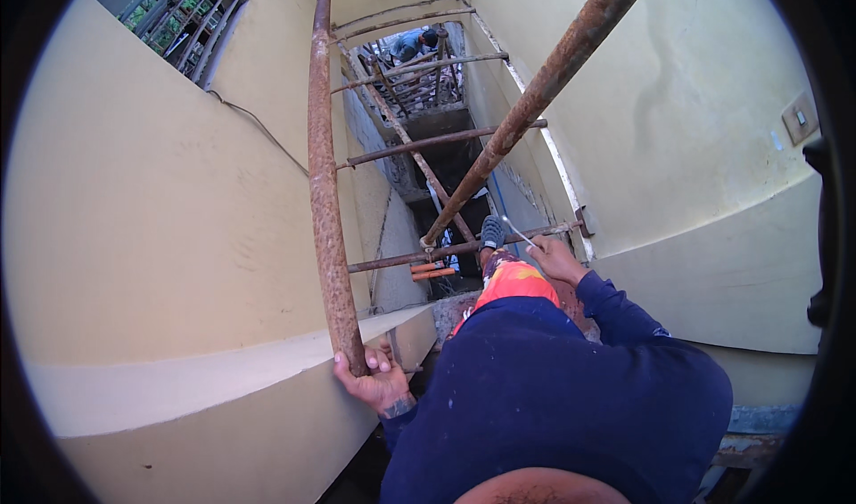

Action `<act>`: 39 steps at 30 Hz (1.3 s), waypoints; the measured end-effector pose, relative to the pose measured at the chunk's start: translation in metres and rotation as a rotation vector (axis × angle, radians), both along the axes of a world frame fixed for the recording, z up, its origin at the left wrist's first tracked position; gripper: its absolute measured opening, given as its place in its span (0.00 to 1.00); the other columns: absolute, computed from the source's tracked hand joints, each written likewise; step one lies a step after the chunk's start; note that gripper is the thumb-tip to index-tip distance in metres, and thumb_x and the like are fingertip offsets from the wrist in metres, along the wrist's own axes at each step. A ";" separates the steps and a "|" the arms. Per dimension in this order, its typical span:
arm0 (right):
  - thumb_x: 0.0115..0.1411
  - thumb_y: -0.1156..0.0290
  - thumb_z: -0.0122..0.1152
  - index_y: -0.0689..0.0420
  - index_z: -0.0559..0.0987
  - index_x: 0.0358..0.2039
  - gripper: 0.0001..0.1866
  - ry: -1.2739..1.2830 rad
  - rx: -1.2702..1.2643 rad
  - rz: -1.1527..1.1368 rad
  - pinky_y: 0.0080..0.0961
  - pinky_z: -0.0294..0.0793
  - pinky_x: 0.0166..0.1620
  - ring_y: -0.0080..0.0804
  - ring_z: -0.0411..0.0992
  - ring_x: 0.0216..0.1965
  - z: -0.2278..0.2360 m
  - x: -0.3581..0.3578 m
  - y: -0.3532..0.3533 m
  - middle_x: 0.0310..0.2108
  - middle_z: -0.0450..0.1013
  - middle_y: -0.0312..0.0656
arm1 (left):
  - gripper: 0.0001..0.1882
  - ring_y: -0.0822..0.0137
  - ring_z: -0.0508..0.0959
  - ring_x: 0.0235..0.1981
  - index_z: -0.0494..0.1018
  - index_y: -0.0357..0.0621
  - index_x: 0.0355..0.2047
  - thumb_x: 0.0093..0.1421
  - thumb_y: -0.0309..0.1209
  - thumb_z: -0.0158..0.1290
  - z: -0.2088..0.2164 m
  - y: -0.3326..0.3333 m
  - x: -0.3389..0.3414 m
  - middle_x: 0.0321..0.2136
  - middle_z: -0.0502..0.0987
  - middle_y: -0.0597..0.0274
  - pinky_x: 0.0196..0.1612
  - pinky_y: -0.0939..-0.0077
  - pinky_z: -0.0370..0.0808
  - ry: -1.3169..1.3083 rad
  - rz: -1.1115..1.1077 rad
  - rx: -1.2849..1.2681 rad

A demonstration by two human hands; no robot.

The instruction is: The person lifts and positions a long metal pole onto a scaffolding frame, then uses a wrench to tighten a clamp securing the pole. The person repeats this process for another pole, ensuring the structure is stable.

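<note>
My left hand (370, 381) is closed round the lower end of a rusty scaffold pipe (326, 183), which runs up beside the left wall. In my right hand (557, 260) is a slim silvery metal tool (519, 231); its exact kind is too small to tell. That hand is near the right end of the lowest rusty crossbar (383, 262). A second rusty pipe (544, 94) slants from the upper right down to this crossbar. My shoe (492, 231) is beside the crossbar, right of the pipe's lower end.
More crossbars (437, 147) and a diagonal brace (406, 134) span the narrow gap between cream walls (152, 237). Two orange pieces (432, 272) are under the lowest bar. Beyond lies a dark drop; another person (412, 46) is at the far end. A barred window (183, 18) is upper left.
</note>
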State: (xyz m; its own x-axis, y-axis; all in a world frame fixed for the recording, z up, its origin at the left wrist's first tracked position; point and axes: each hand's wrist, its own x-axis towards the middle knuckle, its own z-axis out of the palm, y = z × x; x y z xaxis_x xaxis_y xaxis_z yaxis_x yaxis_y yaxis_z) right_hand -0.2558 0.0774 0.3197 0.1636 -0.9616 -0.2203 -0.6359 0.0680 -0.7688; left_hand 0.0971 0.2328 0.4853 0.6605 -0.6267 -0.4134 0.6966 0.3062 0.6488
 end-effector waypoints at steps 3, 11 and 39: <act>0.69 0.53 0.53 0.53 0.80 0.51 0.20 -0.047 0.011 0.531 0.40 0.74 0.42 0.51 0.78 0.39 0.113 0.049 0.005 0.37 0.79 0.50 | 0.23 0.69 0.73 0.18 0.70 0.43 0.45 0.63 0.50 0.51 -0.001 -0.007 -0.004 0.13 0.63 0.67 0.37 0.70 0.80 -0.044 0.063 0.069; 0.70 0.49 0.49 0.56 0.79 0.44 0.22 -0.221 0.105 1.239 0.42 0.71 0.38 0.51 0.75 0.35 0.148 0.181 0.009 0.31 0.76 0.51 | 0.25 0.53 0.81 0.34 0.72 0.42 0.43 0.61 0.53 0.51 0.009 -0.016 -0.009 0.13 0.63 0.67 0.44 0.59 0.80 0.003 0.063 0.064; 0.63 0.46 0.59 0.55 0.80 0.47 0.25 -0.313 -0.067 0.600 0.35 0.74 0.42 0.40 0.77 0.36 0.011 0.133 0.011 0.33 0.77 0.45 | 0.26 0.77 0.52 0.05 0.61 0.49 0.23 0.65 0.57 0.46 0.007 -0.013 -0.007 0.09 0.56 0.73 0.08 0.80 0.50 -0.136 -0.014 0.058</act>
